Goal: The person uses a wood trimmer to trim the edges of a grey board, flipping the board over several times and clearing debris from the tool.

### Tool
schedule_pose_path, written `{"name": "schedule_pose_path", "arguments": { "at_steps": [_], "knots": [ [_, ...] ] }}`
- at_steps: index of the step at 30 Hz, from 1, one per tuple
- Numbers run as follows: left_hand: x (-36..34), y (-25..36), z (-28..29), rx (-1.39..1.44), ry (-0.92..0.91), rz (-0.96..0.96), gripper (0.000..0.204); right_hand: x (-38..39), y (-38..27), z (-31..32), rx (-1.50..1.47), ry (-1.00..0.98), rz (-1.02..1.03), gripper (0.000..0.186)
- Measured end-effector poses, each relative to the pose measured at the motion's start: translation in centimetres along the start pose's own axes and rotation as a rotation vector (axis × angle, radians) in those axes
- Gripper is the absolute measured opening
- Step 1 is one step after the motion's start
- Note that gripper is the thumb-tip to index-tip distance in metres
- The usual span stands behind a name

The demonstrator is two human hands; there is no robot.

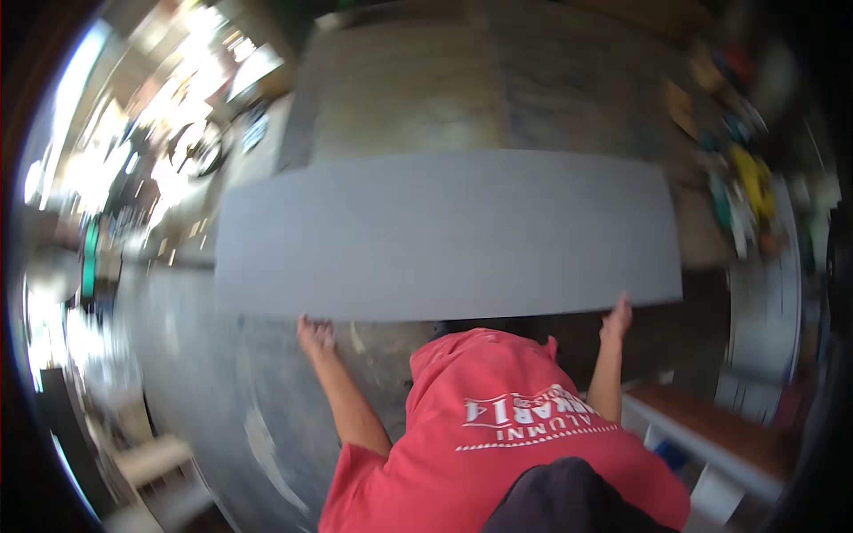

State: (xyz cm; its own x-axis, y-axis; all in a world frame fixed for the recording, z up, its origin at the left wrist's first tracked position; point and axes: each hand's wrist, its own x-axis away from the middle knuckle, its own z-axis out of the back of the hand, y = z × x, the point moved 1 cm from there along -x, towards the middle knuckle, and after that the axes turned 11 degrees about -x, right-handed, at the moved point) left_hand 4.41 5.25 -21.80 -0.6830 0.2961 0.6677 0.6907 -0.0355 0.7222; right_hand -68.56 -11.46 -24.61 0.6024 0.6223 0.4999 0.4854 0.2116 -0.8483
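A long, flat grey board stretches crosswise in front of my body. My left hand is closed on its near edge, toward the left end, with the fingers partly out of sight at the edge. Close to the near right corner, my right hand grips the same edge, its thumb side showing on top. The board's far side overlaps a large worn table-like surface; whether it rests on that surface I cannot tell.
Grey concrete floor lies on the left. A brown-topped bench stands at the near right, a pale wooden piece at the near left. Yellow and green items sit beyond the board's right end. A blurred wheel shows at the far left.
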Motion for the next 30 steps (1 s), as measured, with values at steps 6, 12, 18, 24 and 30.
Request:
{"name": "schedule_pose_path", "arguments": {
  "at_steps": [6,12,18,24,30],
  "knots": [
    [2.3,4.4,-5.7,-0.072,0.122,0.115,0.064,2.2,-3.6,-4.6,0.285,0.181,0.032,0.061],
    [-0.1,3.3,-4.0,-0.104,0.113,0.073,0.045,2.3,-5.8,-4.2,0.535,0.212,-0.013,0.067],
    [2.7,0.9,-5.9,-0.340,0.194,-0.203,0.047,3.6,-9.0,-3.4,0.749,0.093,-0.146,0.067],
    [4.9,-0.7,-8.9,-0.381,0.213,-0.255,0.047,1.3,-8.8,-1.6,0.702,-0.151,-0.134,0.062],
    [11.0,-7.2,-12.7,-0.309,0.161,-0.078,0.047,3.1,-11.1,0.0,0.802,-0.765,-0.297,0.062]
  ]
}}
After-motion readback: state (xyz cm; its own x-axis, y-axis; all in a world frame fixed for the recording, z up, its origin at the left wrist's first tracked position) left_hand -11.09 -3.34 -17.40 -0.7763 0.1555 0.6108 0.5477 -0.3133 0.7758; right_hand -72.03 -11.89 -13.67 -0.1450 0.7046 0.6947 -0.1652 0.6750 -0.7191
